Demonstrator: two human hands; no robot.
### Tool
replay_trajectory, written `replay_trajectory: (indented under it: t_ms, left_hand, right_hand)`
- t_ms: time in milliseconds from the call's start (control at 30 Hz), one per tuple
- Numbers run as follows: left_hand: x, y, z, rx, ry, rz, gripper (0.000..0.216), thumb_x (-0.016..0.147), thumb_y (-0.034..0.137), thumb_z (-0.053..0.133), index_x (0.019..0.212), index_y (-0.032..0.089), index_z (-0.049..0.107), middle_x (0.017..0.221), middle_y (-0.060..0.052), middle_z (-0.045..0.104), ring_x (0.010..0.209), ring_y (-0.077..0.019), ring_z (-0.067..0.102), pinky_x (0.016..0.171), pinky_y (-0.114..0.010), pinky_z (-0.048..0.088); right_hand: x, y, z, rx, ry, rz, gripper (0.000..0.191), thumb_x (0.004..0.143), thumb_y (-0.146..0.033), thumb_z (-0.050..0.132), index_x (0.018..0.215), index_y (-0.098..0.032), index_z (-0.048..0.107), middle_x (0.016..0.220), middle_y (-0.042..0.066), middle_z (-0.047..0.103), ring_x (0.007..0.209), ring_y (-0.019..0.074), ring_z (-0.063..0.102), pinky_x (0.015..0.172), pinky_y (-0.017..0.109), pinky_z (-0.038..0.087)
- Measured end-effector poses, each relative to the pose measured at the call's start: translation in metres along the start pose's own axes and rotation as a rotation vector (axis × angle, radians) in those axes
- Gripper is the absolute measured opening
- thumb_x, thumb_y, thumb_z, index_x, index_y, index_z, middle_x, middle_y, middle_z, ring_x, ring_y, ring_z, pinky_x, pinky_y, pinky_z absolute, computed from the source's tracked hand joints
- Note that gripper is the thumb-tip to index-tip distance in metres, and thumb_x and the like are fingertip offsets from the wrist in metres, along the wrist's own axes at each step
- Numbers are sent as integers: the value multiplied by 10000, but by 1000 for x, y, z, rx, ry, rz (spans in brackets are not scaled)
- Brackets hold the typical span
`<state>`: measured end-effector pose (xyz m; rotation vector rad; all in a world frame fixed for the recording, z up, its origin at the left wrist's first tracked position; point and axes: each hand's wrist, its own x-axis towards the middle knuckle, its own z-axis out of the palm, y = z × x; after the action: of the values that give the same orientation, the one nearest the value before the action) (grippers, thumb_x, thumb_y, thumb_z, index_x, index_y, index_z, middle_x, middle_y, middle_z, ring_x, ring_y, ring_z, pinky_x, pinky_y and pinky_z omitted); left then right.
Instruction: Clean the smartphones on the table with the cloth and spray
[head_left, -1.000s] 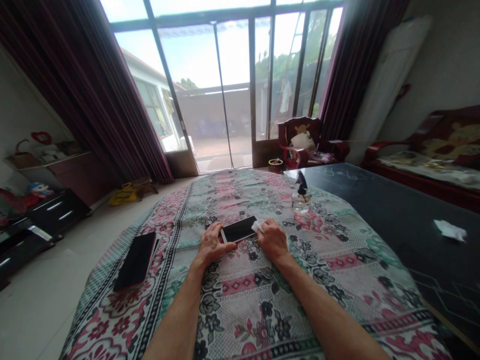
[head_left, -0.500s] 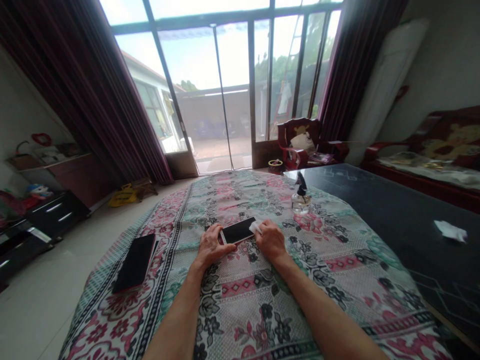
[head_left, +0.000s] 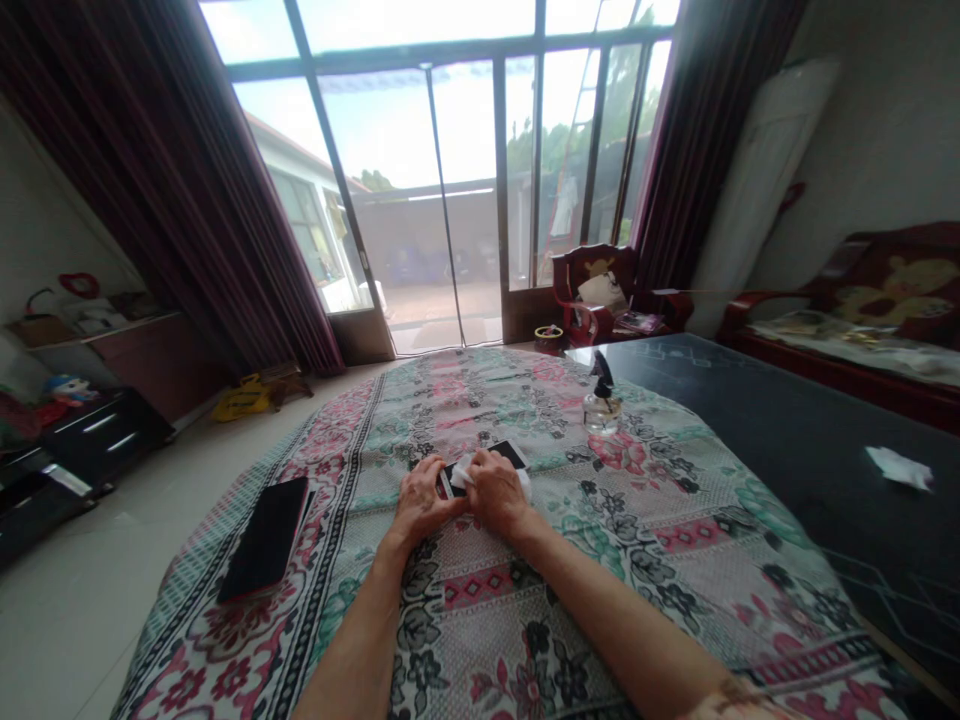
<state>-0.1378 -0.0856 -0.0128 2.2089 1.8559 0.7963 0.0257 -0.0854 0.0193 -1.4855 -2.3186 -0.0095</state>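
A white-edged smartphone (head_left: 513,453) with a dark screen lies on the patterned tablecloth (head_left: 480,620) in front of me. My left hand (head_left: 424,503) grips its left end, thumb along the near edge and fingers at the far side. Pressed in the fingers of my right hand (head_left: 498,492) is a crumpled white tissue (head_left: 461,470), resting on the left part of the screen. That hand hides the middle of the phone. Off to the left lies a larger dark tablet (head_left: 266,540) with a reddish edge.
A clear spray bottle (head_left: 601,408) with a black nozzle stands beyond my right hand. To the right, another crumpled tissue (head_left: 898,467) lies on a dark table (head_left: 780,430). A red wooden chair (head_left: 592,290) and glass doors (head_left: 442,230) are at the back.
My right hand has slid the tissue leftward across the phone screen, from its right end to near my left hand. The left hand keeps its hold on the phone.
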Motion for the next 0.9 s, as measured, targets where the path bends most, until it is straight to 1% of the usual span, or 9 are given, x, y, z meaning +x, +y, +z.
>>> replay_trajectory:
  t_ms: [100,300,400,500,633,767,833,900]
  left_hand:
    - [0,0,-1,-7,-9,2,647,613,478,758,1153,180,563,1355,-122,511,1264,-300,461,1050,-424,336]
    - [0,2,-5,-13,-13,-6,703,587,494,782,1169,167,561,1353,-133,511,1268,-315,452,1052,-425,332]
    - [0,3,-5,-16,-13,-1,712,579,505,785,1163,162,565,1333,-131,525,1248,-309,469,1044,-414,341]
    - [-1,3,-6,-18,-5,8,709,572,514,786,1153,171,570,1319,-117,536,1233,-301,481,1040,-401,347]
    - [-1,4,-5,-14,-1,3,701,568,493,789,1152,175,569,1319,-112,533,1237,-302,476,1041,-405,346]
    - [-1,4,-4,-5,-8,-15,628,604,470,760,1141,200,576,1327,-103,526,1232,-299,481,1033,-414,352]
    - [-1,3,-4,-2,-15,-18,607,611,463,754,1133,206,579,1328,-101,527,1232,-296,480,1029,-415,352]
    - [-1,3,-4,-4,-22,-8,621,602,476,762,1128,201,582,1326,-103,528,1237,-300,474,1029,-414,352]
  right_hand:
    - [10,9,1,-9,12,54,201,879,-261,510,851,-187,695,1004,80,640,934,198,543,797,277,370]
    - [12,56,-4,-52,76,273,247,912,-236,453,905,-172,692,1016,98,636,923,200,549,809,287,362]
    - [10,66,-4,-64,97,330,280,927,-250,425,918,-158,689,1001,115,628,916,215,545,798,303,359]
    - [7,58,-3,-55,96,277,257,918,-250,446,933,-165,688,1027,105,621,944,214,532,815,300,352]
    - [2,31,-1,-16,54,110,185,888,-261,513,897,-212,692,1042,54,626,958,181,521,835,264,347]
    - [-2,7,-1,19,0,-31,174,881,-285,530,878,-218,691,1044,48,629,953,182,519,814,263,358]
    - [0,4,-1,24,-6,-33,180,882,-289,527,873,-218,692,1038,47,632,947,185,521,809,266,361]
    - [2,8,-1,20,4,12,192,889,-282,514,872,-219,694,1037,47,634,946,186,523,814,268,360]
